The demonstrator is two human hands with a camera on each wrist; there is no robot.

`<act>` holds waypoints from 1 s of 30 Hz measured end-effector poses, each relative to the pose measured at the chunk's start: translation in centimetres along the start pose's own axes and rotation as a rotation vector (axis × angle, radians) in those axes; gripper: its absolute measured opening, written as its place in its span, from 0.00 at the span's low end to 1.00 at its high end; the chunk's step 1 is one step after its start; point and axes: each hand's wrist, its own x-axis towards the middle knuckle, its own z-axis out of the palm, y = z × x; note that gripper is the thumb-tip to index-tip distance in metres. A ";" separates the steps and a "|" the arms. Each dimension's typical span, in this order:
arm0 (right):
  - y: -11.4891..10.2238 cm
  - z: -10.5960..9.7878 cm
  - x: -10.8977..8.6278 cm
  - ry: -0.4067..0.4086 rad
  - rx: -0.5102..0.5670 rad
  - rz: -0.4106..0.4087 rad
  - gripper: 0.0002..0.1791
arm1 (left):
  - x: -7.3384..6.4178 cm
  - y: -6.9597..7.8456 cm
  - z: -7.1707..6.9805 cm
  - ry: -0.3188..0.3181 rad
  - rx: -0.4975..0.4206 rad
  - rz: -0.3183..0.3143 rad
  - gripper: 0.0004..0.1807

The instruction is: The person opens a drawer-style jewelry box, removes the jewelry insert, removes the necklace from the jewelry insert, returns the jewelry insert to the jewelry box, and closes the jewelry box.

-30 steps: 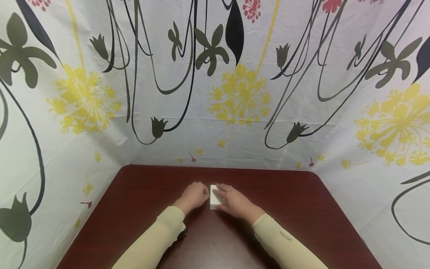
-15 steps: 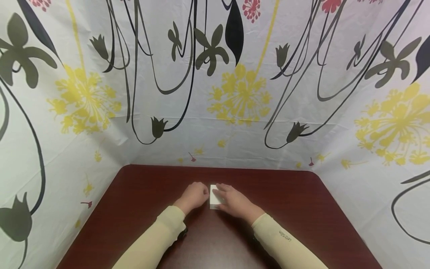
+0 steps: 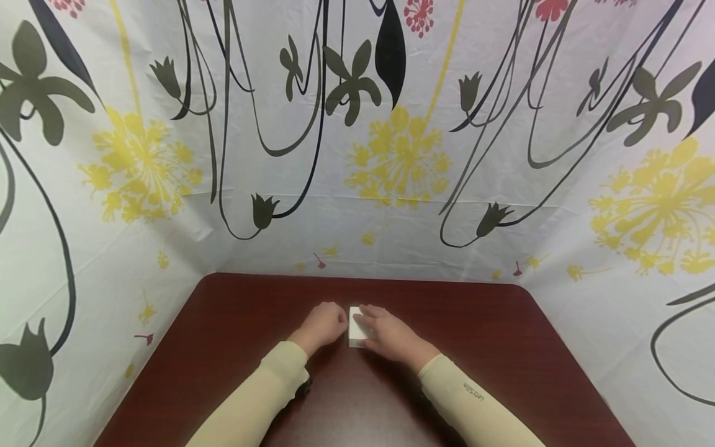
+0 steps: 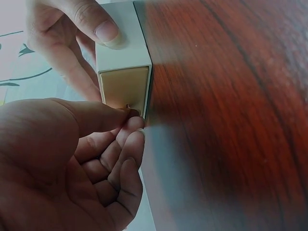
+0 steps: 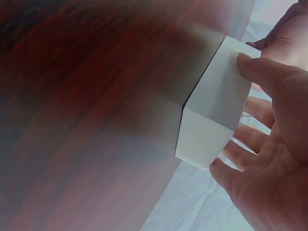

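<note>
A small white box [image 3: 357, 333] sits on the table between the hands. Its end toward my left hand [image 3: 321, 325] is a tan panel [image 4: 126, 85], set inside white edges like the front of a drawer. Low on that panel, the left thumb and index finger pinch a tiny brown pull tab [image 4: 128, 106], mostly covered by the fingertips. My right hand [image 3: 393, 336] grips the box from the other side. In the right wrist view its thumb presses one long side of the white box [image 5: 216, 94], with the other fingers across the opposite side.
The dark red wooden table [image 3: 262, 298] has rounded far corners. A white curtain [image 3: 313, 180] printed with flowers hangs behind it and along both sides. Both forearms, in pale yellow sleeves [image 3: 475, 397], reach in from the near edge.
</note>
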 end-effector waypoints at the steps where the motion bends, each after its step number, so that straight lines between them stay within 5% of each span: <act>1: 0.0 0.0 0.0 0.001 0.000 -0.001 0.35 | 0.0 0.0 0.0 0.000 -0.001 -0.001 0.22; 30: -0.2 -0.3 0.0 0.014 0.003 -0.006 0.34 | 0.0 -0.1 -0.2 -0.028 -0.006 -0.029 0.22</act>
